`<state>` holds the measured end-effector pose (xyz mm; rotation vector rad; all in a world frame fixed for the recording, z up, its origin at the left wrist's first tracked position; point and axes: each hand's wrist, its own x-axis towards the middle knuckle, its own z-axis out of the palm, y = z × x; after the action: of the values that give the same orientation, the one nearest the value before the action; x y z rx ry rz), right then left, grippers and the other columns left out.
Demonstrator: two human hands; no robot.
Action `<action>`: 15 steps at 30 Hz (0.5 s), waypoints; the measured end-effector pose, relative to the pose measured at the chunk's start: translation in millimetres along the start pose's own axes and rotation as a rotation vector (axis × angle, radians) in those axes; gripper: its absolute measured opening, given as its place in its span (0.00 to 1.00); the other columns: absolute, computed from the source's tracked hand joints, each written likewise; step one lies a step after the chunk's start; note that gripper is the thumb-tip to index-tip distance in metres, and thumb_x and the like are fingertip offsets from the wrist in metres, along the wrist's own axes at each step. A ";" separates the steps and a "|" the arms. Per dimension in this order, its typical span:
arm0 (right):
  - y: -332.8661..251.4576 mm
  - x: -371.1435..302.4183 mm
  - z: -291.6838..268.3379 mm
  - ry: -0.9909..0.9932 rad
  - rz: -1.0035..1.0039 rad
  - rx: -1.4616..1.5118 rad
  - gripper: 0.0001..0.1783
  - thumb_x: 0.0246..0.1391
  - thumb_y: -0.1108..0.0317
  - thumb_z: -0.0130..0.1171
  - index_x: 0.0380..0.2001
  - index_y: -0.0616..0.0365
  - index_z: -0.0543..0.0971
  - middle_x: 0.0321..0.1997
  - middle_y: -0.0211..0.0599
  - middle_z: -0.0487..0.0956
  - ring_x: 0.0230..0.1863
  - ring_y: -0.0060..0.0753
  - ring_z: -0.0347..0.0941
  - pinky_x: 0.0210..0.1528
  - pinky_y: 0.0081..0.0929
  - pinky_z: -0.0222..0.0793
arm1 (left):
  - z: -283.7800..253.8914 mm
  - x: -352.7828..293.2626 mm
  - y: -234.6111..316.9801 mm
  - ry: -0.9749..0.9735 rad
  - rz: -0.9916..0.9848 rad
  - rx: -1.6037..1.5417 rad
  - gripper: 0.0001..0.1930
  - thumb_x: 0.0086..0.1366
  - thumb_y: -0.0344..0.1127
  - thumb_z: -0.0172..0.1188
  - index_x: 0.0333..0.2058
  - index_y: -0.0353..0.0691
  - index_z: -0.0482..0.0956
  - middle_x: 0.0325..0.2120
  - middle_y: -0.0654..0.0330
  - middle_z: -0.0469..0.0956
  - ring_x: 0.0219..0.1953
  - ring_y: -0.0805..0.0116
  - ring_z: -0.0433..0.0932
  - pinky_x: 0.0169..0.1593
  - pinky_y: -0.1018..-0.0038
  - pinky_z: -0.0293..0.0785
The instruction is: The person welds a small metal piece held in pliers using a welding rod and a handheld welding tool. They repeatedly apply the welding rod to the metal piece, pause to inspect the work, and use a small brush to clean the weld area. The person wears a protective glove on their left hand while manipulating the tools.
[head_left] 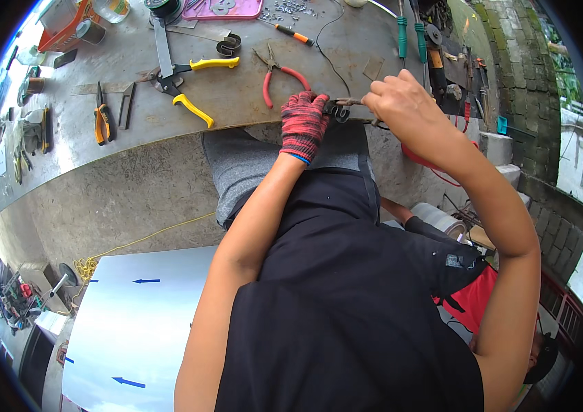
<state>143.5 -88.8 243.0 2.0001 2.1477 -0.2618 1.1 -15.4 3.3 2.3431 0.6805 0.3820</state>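
My left hand [303,125], in a red and black striped work glove, is closed on a small dark curled metal piece [338,112] at the table's near edge. Bare and fisted, my right hand [401,103] grips a plier-like metal tool [351,101]; its handles are mostly hidden by the hand. The tool's jaws meet the metal piece, though their exact bite is too small to make out. Just beyond the glove lie red-handled pliers [272,73], spread apart. Yellow-handled snips [185,79] rest farther left.
The metal table [147,117] also bears orange-handled pliers [103,123], a screwdriver [294,34], a pink tray [219,8], loose small hardware [291,9] and green-handled tools [402,38]. A thin black cable [326,58] runs toward my hands. Another person in red [473,299] is at the lower right.
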 end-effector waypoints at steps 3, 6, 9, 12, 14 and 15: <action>2.0 -2.3 0.8 0.043 -0.103 -0.108 0.02 0.49 0.71 0.63 0.28 0.54 0.83 0.30 0.30 0.77 0.40 0.30 0.76 0.48 0.30 0.65 | -5.8 7.1 -0.6 -0.089 0.003 0.016 0.26 0.54 0.39 0.73 0.54 0.53 0.82 0.51 0.58 0.79 0.54 0.51 0.76 0.57 0.53 0.71; 3.2 -2.7 1.7 0.040 -0.091 -0.107 0.01 0.49 0.71 0.63 0.27 0.53 0.83 0.30 0.28 0.77 0.41 0.29 0.76 0.49 0.30 0.65 | -7.9 11.1 -3.7 -0.101 0.042 0.037 0.25 0.54 0.39 0.73 0.54 0.54 0.82 0.52 0.58 0.79 0.55 0.51 0.76 0.58 0.53 0.71; 4.7 -1.8 6.0 0.083 -0.062 -0.114 0.01 0.49 0.71 0.63 0.27 0.53 0.82 0.29 0.29 0.77 0.41 0.30 0.75 0.49 0.30 0.65 | -11.6 15.0 -4.6 -0.131 0.090 0.045 0.26 0.54 0.39 0.73 0.54 0.55 0.83 0.53 0.59 0.79 0.55 0.52 0.75 0.58 0.54 0.71; 5.8 1.5 5.8 0.083 -0.159 -0.181 0.02 0.49 0.70 0.62 0.27 0.53 0.83 0.30 0.29 0.77 0.41 0.30 0.75 0.49 0.30 0.66 | -15.0 17.3 -3.9 -0.175 0.087 0.057 0.26 0.54 0.39 0.73 0.54 0.56 0.83 0.53 0.60 0.79 0.56 0.52 0.76 0.58 0.54 0.71; 7.2 3.6 3.7 0.083 -0.179 -0.163 0.02 0.49 0.70 0.62 0.28 0.53 0.83 0.30 0.29 0.77 0.41 0.31 0.75 0.48 0.30 0.66 | -16.6 17.3 -4.9 -0.180 0.085 0.056 0.26 0.54 0.39 0.73 0.54 0.56 0.83 0.53 0.60 0.79 0.56 0.53 0.76 0.58 0.54 0.71; 7.9 4.1 3.1 0.082 -0.188 -0.155 0.02 0.49 0.70 0.62 0.28 0.53 0.83 0.30 0.30 0.77 0.41 0.31 0.75 0.48 0.30 0.66 | -16.7 17.3 -5.0 -0.184 0.085 0.054 0.26 0.54 0.39 0.73 0.54 0.56 0.83 0.53 0.60 0.79 0.56 0.53 0.76 0.58 0.54 0.72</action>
<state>151.1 -85.1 239.0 1.7574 2.3311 -0.0388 6.3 6.2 13.8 2.4273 0.5109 0.1833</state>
